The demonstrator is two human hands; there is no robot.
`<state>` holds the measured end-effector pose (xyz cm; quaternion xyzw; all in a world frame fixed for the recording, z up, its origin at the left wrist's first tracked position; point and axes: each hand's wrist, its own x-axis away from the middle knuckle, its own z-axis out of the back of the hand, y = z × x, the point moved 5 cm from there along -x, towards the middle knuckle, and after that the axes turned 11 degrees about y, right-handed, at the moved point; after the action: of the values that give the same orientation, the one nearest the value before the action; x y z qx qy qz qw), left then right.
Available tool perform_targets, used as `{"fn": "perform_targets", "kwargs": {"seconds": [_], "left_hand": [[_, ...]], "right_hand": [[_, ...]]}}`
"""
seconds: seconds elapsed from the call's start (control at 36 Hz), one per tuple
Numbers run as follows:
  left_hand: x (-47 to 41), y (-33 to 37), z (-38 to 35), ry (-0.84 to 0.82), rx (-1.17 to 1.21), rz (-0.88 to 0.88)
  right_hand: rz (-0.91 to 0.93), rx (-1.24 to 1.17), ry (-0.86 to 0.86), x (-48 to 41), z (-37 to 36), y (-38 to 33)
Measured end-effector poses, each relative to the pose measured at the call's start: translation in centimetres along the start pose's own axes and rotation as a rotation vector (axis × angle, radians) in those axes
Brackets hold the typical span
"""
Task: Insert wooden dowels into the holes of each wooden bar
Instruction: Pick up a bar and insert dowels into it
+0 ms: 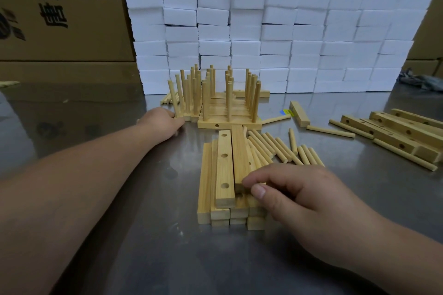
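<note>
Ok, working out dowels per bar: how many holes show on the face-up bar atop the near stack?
3 holes in the bar: far end, middle, near end. The bar's other faces may hide more.

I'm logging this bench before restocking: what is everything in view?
Doweled bars: several, pale wood, dowels upright, mid-table near the foam.
Empty bars: one stack, pale wood, in front of those.
Loose dowels: a heap, pale wood, right of the stack.
Spare bars and dowels: several, pale wood, far right.
Single bar: one, pale wood, between the groups.
Foam blocks: many, white, walled up behind.
Cardboard boxes: brown, at the back.
Table: one, grey metal.
Left hand: at the doweled bars' left end, grip hidden.
Right hand: fingers pinch the stack's top bar.
</note>
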<state>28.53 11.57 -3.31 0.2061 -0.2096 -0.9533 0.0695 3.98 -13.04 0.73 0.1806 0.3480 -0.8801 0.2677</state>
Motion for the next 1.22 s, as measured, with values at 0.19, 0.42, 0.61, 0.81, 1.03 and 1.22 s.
{"fn": "perform_targets", "kwargs": {"seconds": [0.19, 0.42, 0.61, 0.81, 1.03, 1.22], "left_hand": [[0.29, 0.39, 0.09, -0.022, -0.038, -0.016], [0.19, 0.48, 0.21, 0.004, -0.082, -0.037], [0.26, 0.43, 0.59, 0.059, -0.061, 0.018], [0.38, 0.62, 0.54, 0.040, -0.062, -0.002], [0.64, 0.92, 0.25, -0.075, -0.192, -0.017], [0.66, 0.54, 0.70, -0.010, -0.005, 0.123]], "right_hand": [[-0.016, -0.026, -0.010, -0.08, -0.18, -0.05], [-0.004, -0.019, -0.014, 0.02, -0.08, -0.20], [-0.013, -0.006, -0.036, 0.03, -0.12, -0.24], [0.002, -0.026, -0.011, 0.01, -0.19, -0.18], [0.005, -0.018, -0.002, 0.05, -0.28, 0.01], [-0.007, -0.009, 0.041, -0.14, 0.28, 0.24]]}}
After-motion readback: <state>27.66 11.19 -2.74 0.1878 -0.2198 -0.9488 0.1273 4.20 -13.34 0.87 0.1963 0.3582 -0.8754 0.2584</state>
